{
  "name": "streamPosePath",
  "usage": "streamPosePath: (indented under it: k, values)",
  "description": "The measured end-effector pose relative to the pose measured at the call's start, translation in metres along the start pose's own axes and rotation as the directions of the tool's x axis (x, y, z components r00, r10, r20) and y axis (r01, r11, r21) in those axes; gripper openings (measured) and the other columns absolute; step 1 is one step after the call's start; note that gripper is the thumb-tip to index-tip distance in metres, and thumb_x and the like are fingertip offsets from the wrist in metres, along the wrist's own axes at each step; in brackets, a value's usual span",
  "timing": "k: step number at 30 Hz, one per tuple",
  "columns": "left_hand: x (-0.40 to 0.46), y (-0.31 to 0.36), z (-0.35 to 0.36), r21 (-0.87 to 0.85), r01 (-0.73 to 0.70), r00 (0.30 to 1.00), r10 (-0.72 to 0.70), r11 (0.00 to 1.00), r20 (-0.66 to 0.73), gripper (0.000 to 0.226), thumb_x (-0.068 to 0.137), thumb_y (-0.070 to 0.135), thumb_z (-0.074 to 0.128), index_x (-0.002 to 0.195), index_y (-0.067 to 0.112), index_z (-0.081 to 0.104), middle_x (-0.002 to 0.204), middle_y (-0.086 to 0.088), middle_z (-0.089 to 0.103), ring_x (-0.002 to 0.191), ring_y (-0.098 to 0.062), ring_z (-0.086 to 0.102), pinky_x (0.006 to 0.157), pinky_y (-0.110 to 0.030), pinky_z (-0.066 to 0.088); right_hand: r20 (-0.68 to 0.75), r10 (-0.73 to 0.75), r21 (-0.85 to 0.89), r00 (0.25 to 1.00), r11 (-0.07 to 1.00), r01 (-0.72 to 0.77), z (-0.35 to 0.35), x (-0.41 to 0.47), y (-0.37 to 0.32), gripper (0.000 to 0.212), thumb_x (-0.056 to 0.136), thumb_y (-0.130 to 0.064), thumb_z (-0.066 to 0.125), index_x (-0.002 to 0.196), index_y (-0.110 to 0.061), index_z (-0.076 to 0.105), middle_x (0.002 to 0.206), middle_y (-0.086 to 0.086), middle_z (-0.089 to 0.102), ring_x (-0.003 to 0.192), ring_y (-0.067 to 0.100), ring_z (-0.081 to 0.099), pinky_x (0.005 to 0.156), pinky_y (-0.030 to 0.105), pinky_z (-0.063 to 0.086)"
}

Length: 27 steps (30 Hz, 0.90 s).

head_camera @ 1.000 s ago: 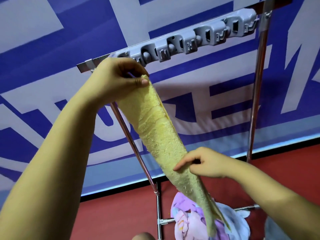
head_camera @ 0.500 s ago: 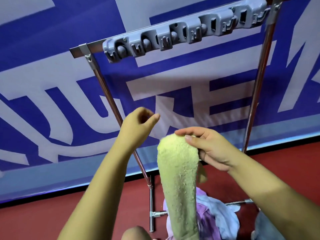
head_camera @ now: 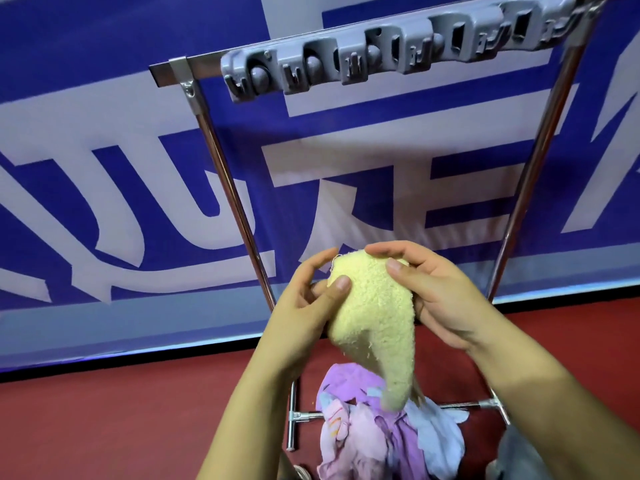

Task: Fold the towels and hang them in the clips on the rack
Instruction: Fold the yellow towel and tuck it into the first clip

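Loose towels (head_camera: 381, 434) lie heaped at the rack (head_camera: 221, 161) foot; left hand (head_camera: 311, 303) and right hand (head_camera: 440, 296) pinch the folded yellow towel (head_camera: 374, 313) between thumbs and fingers

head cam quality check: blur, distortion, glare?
Head view: the yellow towel and both hands are fairly sharp, only its hanging tip soft; wide-angle bending splays the rack poles outward; mild sheen on the grey clip strip; no harsh shadows.

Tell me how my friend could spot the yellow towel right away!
Find the metal rack before the blue-and-white banner. Both hands, left hand and right hand, hold the yellow towel between its poles. It is fuzzy and plain yellow, unlike the purple and blue cloths heaped below.
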<state>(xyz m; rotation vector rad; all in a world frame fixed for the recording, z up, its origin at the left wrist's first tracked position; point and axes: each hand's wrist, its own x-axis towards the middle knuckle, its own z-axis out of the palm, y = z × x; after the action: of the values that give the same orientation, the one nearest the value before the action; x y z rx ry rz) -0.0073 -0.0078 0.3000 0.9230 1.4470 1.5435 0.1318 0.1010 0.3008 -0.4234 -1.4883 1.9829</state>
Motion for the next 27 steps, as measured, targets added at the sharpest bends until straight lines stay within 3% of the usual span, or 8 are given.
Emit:
streamPosePath:
  k: [3, 7, 11, 13, 15, 19, 23, 27]
  values:
    - [0.001, 0.000, 0.004, -0.119, -0.016, 0.998, 0.024, 0.993, 0.064, 0.053, 0.082, 0.014, 0.071, 0.130, 0.030, 0.054, 0.099, -0.010, 0.069, 0.091, -0.019, 0.066, 0.076, -0.028, 0.053, -0.020, -0.061, -0.103, 0.998, 0.993, 0.059, -0.001, 0.001, -0.004, 0.025, 0.094, -0.008, 0.046, 0.098, -0.020, 0.068, 0.091, -0.005, 0.071, 0.078, 0.007, 0.063, 0.065, 0.021, 0.051]
    - [0.003, 0.000, 0.011, -0.166, -0.054, 0.995, 0.067, 0.985, 0.077, 0.052, 0.073, 0.002, 0.070, 0.115, 0.031, 0.068, 0.116, -0.002, 0.069, 0.102, -0.015, 0.064, 0.081, -0.025, 0.052, -0.017, -0.185, -0.384, 0.983, 0.908, 0.165, -0.001, 0.001, -0.014, 0.023, 0.087, -0.022, 0.050, 0.096, -0.029, 0.070, 0.101, -0.010, 0.068, 0.091, 0.004, 0.060, 0.078, 0.018, 0.044]
    - [0.004, 0.009, 0.012, -0.330, -0.015, 0.999, 0.001, 0.944, -0.042, 0.033, 0.070, 0.012, 0.075, 0.102, 0.021, 0.075, 0.090, 0.001, 0.074, 0.080, -0.011, 0.067, 0.067, -0.023, 0.054, 0.054, -0.171, -0.493, 0.984, 0.852, 0.176, -0.002, -0.001, -0.021, 0.027, 0.084, -0.024, 0.048, 0.097, -0.033, 0.069, 0.105, -0.016, 0.066, 0.101, 0.000, 0.057, 0.087, 0.020, 0.039]
    - [0.004, 0.013, 0.014, -0.317, -0.035, 0.990, -0.010, 0.948, -0.138, 0.025, 0.075, 0.014, 0.068, 0.098, 0.018, 0.075, 0.088, 0.001, 0.074, 0.073, -0.010, 0.066, 0.060, -0.022, 0.053, 0.042, -0.151, -0.466, 0.988, 0.871, 0.153, -0.002, -0.002, -0.019, 0.027, 0.085, -0.025, 0.049, 0.099, -0.036, 0.069, 0.106, -0.016, 0.067, 0.100, 0.003, 0.059, 0.088, 0.027, 0.043]
    - [0.004, 0.014, 0.017, -0.235, -0.099, 0.973, 0.045, 0.967, -0.228, 0.019, 0.080, 0.007, 0.067, 0.093, 0.019, 0.075, 0.093, 0.005, 0.075, 0.079, -0.007, 0.069, 0.062, -0.019, 0.053, 0.024, -0.138, -0.411, 0.990, 0.902, 0.136, -0.002, -0.003, -0.017, 0.028, 0.086, -0.023, 0.052, 0.104, -0.036, 0.068, 0.111, -0.010, 0.067, 0.102, 0.010, 0.062, 0.089, 0.031, 0.047]
    - [0.001, 0.020, 0.019, -0.019, -0.255, 0.925, 0.238, 0.967, -0.298, 0.022, 0.082, 0.003, 0.069, 0.085, 0.024, 0.076, 0.094, 0.009, 0.076, 0.093, -0.002, 0.069, 0.073, -0.014, 0.051, -0.005, -0.123, -0.228, 0.992, 0.966, 0.118, 0.002, -0.005, -0.018, 0.031, 0.092, -0.006, 0.051, 0.108, -0.027, 0.067, 0.104, 0.001, 0.070, 0.091, 0.013, 0.064, 0.076, 0.023, 0.051]
    - [-0.001, 0.022, 0.016, -0.046, -0.230, 0.947, 0.212, 0.972, -0.240, 0.018, 0.084, 0.017, 0.067, 0.098, 0.026, 0.074, 0.101, 0.009, 0.074, 0.095, -0.005, 0.067, 0.078, -0.022, 0.051, -0.031, -0.083, -0.030, 0.996, 0.996, 0.082, 0.008, -0.006, -0.024, 0.027, 0.091, -0.003, 0.047, 0.104, -0.016, 0.066, 0.088, -0.001, 0.071, 0.075, 0.007, 0.064, 0.061, 0.019, 0.051]
    - [-0.007, 0.015, 0.010, -0.147, -0.167, 0.986, 0.165, 0.975, -0.024, 0.056, 0.074, 0.048, 0.073, 0.127, 0.042, 0.056, 0.095, 0.005, 0.068, 0.080, -0.011, 0.062, 0.072, -0.028, 0.051, -0.026, 0.005, 0.183, 1.000, 0.983, -0.001, 0.012, -0.001, -0.033, 0.027, 0.090, -0.002, 0.046, 0.104, -0.013, 0.066, 0.084, 0.005, 0.070, 0.068, 0.010, 0.065, 0.059, 0.020, 0.055]
